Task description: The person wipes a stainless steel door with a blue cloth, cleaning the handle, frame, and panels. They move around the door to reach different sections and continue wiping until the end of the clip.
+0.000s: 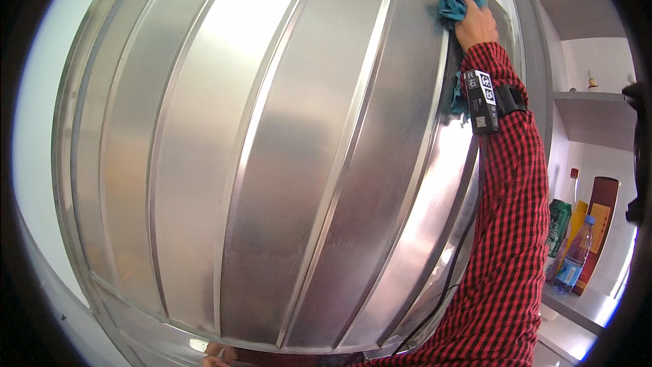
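Note:
My right hand [477, 23], at the upper right, grips a crumpled teal cloth [453, 5]. The cloth lies against the edge of a shiny, ribbed metal panel [310, 163], which looks like a door. More teal [458, 97] shows beside my forearm; whether this is hanging cloth or a reflection is unclear. A black box-shaped device [481, 102] is strapped over the red-and-black checked sleeve [509, 188]. At the bottom edge, part of what appears to be my left hand [216, 359] shows by the panel's lower rim, mostly cut off, perhaps with its reflection.
Grey shelves [586, 99] stand to the right. They hold a green can [558, 221], a plastic bottle [573, 260] with a blue cap, and a tall dark red box [598, 229]. A black cable [456, 265] runs beside my right arm. White wall [41, 127] borders the left.

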A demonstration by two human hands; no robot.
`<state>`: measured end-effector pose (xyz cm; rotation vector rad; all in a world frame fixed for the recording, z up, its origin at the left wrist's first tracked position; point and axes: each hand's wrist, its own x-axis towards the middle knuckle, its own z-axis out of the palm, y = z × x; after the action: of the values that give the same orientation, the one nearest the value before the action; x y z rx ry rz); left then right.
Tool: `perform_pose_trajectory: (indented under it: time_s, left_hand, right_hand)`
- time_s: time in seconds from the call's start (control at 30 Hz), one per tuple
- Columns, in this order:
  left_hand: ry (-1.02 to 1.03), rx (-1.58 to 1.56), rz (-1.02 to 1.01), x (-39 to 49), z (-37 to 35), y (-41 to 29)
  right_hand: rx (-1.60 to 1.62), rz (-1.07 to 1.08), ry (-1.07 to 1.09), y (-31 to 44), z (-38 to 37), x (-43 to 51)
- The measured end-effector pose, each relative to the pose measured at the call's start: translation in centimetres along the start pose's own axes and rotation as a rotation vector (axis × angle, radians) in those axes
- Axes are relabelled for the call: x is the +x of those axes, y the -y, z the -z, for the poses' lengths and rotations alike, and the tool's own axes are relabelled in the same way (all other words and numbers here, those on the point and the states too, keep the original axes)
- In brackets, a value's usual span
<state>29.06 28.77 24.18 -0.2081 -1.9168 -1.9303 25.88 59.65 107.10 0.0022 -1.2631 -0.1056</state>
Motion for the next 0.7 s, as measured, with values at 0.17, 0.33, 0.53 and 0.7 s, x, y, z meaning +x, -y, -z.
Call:
perform_pose_trajectory:
  time_s: [0.17,0.33,0.53,0.7]
  left_hand:
    - [0.016,0.051,-0.026,0.0,0.0,-0.5]
    - [0.021,0.042,-0.031,0.2,0.2,-1.2]
    - [0.04,0.04,-0.026,0.4,0.4,-1.7]
    - [0.06,0.046,-0.017,0.6,0.5,-2.0]
  right_hand:
    - [-0.032,0.3,-0.135,-2.3,-0.8,-0.4]
    - [-0.225,0.247,-0.116,-4.3,-0.6,-0.7]
    - [0.063,0.51,-0.146,-3.4,1.4,-4.7]
    - [0.271,0.675,-0.07,-2.9,4.9,-12.7]
